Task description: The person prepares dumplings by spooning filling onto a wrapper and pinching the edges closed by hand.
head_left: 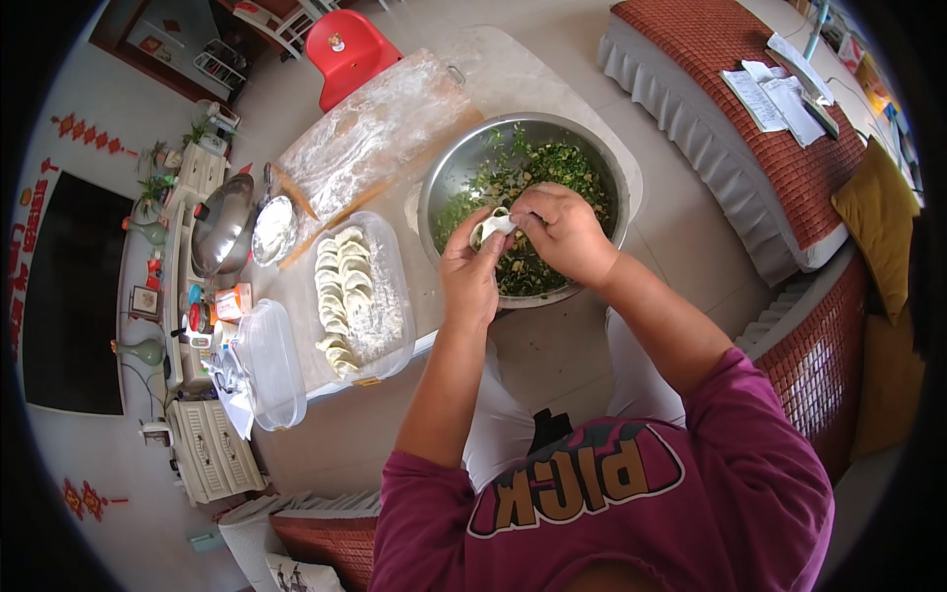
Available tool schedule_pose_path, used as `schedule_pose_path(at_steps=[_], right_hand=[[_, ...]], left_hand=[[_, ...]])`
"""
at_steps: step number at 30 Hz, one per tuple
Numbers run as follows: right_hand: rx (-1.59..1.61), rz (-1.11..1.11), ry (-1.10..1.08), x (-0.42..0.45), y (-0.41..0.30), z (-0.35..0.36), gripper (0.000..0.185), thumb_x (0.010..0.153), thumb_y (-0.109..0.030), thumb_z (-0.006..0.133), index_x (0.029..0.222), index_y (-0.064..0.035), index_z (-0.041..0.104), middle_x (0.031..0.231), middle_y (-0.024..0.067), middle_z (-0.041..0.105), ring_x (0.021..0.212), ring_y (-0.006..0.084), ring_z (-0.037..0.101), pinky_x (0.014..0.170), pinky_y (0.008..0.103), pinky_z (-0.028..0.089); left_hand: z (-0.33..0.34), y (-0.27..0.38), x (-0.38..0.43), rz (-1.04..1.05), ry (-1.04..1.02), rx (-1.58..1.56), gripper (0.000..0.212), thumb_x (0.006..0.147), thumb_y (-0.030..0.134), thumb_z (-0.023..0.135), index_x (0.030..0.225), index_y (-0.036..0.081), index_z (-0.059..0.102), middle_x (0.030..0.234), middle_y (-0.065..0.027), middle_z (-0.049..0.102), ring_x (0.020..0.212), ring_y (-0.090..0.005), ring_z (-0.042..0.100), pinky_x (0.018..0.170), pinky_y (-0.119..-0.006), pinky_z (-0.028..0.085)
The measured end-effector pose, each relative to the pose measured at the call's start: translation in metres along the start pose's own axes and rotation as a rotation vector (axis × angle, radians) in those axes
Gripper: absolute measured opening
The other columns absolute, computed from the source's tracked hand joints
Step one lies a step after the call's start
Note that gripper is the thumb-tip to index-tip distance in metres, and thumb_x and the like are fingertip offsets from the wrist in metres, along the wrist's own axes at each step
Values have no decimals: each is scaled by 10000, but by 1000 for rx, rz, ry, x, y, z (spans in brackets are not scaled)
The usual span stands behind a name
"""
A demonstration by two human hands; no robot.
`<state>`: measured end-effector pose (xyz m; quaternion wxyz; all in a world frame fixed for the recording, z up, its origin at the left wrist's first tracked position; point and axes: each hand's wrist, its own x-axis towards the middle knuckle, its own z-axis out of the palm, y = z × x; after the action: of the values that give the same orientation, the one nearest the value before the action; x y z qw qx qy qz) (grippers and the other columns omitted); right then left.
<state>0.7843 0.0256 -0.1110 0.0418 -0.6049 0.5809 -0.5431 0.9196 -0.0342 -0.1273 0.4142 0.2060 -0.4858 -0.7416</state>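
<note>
Above a large steel bowl (438, 185) of chopped green filling (566, 166), both my hands hold one partly folded dumpling (494, 226). My left hand (473, 270) cradles it from the left, thumb on its near side. The fingers of my right hand (566, 229) pinch its right edge; the fingertips partly cover the dough. Left of the bowl, a clear plastic container (407, 325) holds two rows of folded dumplings (344, 285) beside loose flour (379, 311).
A floured wooden board (370, 126) lies beyond the container, with a rolling pin (294, 191) and a bowl of flour (274, 231) at its left. A steel pot lid (222, 222), a clear plastic lid (272, 362) and a red chair (348, 55) are farther out.
</note>
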Motion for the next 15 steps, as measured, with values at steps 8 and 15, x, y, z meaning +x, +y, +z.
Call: schedule_pose_path(at_steps=[8,15], right_hand=[[176,161,-16,-1,-12,-7,204,723,-70,631,915,-7,598,871,146,601,793,292,572,712,338,468],[134,155,-112,3,-11,-10,235,717,-58,630,944,-10,592,878,145,593,789,294,573,705,335,471]], left_hand=[[-3,-3,0,0,-14,6,305,812,-5,553,1113,-3,505,996,-84,552,878,-147,547,772,-281,482],[0,-3,1,20,-30,-15,302,799,-19,564,1095,-10,503,1008,-89,539,890,-151,537,762,-282,489]])
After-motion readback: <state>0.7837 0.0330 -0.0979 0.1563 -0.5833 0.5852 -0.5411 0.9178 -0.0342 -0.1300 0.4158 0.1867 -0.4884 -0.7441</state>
